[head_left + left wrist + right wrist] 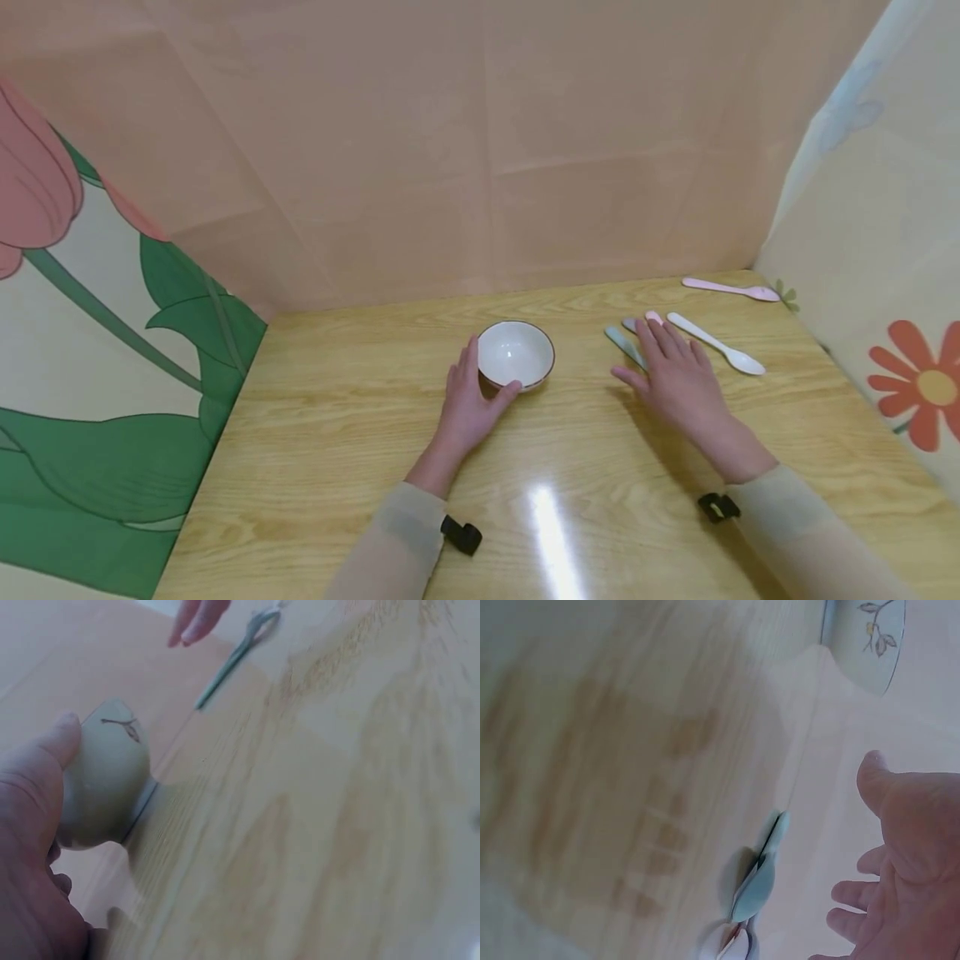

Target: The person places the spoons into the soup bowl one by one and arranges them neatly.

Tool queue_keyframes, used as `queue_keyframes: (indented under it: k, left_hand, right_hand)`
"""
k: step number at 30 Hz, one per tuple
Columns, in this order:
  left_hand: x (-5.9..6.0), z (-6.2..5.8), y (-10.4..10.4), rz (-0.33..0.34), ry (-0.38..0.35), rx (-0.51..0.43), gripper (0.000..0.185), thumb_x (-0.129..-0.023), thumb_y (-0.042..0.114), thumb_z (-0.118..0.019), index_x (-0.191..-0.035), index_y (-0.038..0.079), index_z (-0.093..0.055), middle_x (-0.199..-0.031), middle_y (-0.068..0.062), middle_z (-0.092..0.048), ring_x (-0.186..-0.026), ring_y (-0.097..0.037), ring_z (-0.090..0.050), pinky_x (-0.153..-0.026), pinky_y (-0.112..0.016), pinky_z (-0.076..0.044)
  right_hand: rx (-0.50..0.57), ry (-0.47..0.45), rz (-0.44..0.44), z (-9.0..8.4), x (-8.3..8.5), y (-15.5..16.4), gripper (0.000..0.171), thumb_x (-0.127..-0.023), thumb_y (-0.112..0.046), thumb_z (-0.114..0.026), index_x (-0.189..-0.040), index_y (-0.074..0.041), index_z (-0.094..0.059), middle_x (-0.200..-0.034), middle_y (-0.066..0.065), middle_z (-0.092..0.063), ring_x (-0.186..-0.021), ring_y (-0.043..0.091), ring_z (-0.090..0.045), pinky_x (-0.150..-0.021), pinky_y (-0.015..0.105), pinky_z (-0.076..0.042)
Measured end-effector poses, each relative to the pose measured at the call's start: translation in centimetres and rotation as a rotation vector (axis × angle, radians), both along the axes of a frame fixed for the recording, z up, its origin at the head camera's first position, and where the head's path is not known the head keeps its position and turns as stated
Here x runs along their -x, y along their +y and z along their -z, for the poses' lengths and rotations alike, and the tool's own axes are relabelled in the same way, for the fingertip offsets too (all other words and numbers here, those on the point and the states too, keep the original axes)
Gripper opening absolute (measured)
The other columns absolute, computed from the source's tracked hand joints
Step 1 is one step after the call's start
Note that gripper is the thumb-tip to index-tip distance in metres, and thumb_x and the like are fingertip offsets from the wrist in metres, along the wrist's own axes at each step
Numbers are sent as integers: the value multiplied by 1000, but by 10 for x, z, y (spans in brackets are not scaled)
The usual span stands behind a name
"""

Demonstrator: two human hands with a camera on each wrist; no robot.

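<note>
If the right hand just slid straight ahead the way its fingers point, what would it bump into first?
Probably the pale green spoon and the pink one beside it: the right hand already hovers over them, fingers spread. How high it hovers is unclear.

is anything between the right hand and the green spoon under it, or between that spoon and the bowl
Nothing visible. The right hand hovers right over the green spoon, and only bare table lies between that spoon and the bowl, which the left hand holds.
</note>
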State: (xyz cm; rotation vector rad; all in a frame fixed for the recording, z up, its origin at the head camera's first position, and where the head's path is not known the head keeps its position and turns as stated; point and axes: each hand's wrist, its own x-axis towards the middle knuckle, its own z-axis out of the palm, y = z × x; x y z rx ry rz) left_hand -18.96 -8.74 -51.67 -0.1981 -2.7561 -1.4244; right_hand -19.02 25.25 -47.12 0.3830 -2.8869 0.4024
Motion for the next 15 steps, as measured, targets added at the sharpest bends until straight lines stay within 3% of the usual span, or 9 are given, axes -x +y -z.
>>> queue_keyframes:
  k: [7,15]
  left_hand:
    - [-1,-1,1,-9,-5,8,113,-98,68,-74,-179,25,-10,-181,-22,-19,-165,-53,-11,-129,-73,-16]
    - [-1,2,1,-5,25,17,113,-98,65,-76,-179,18,-12,-180,-24,-23,-165,-51,-14,-131,-69,-14]
  right_hand:
    - [8,29,-13,1,0,4,89,-107,-42,-74,-168,9,-32,-161,38,-45,-147,58,-43,-116,78,-33]
    - [16,-13,-9,1,3,5,89,-108,-41,-74,-168,9,-32,-153,42,-51,-137,64,-50,-109,78,-42]
